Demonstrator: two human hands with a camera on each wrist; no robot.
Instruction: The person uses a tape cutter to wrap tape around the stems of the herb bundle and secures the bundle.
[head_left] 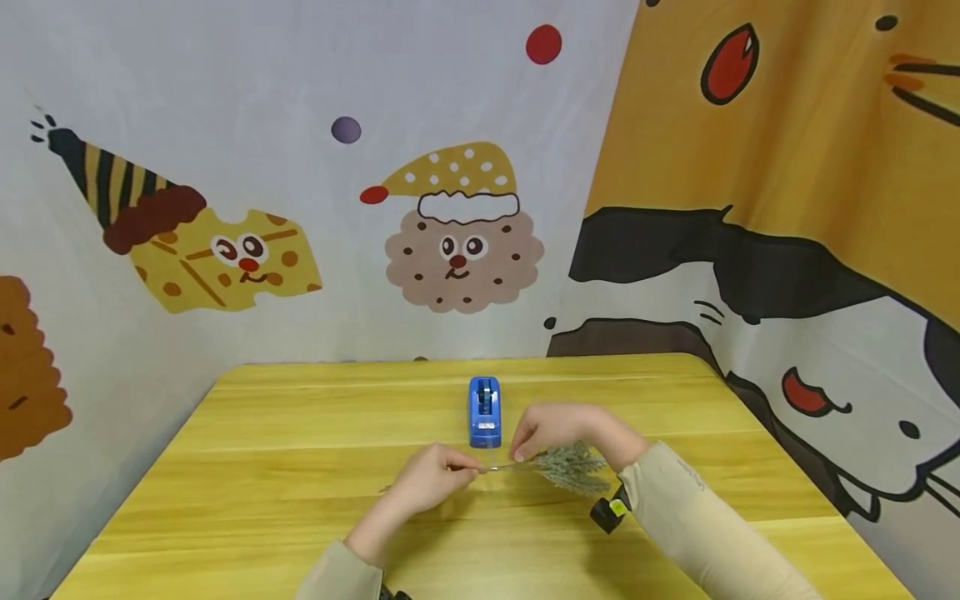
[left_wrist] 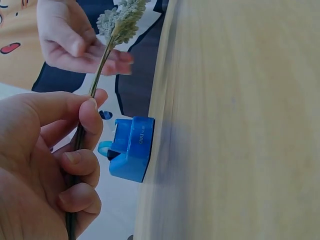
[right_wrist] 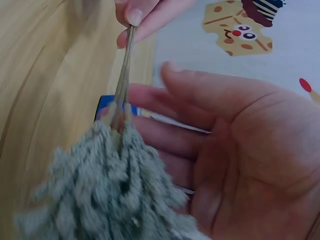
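Observation:
A bunch of grey-green dried-looking flowers lies sideways over the table, its heads to the right. My left hand pinches its thin stems between thumb and forefinger, the other fingers curled round the lower stems. Beside the flower end, my right hand has relaxed fingers, and in the right wrist view its palm faces the stems without gripping them. A blue tape dispenser stands just beyond the hands. Clear tape shows faintly between the dispenser's front and the stems.
The wooden table extends on both sides of the hands. Behind it hangs a curtain printed with cartoon figures. A black wrist camera sits at the right sleeve.

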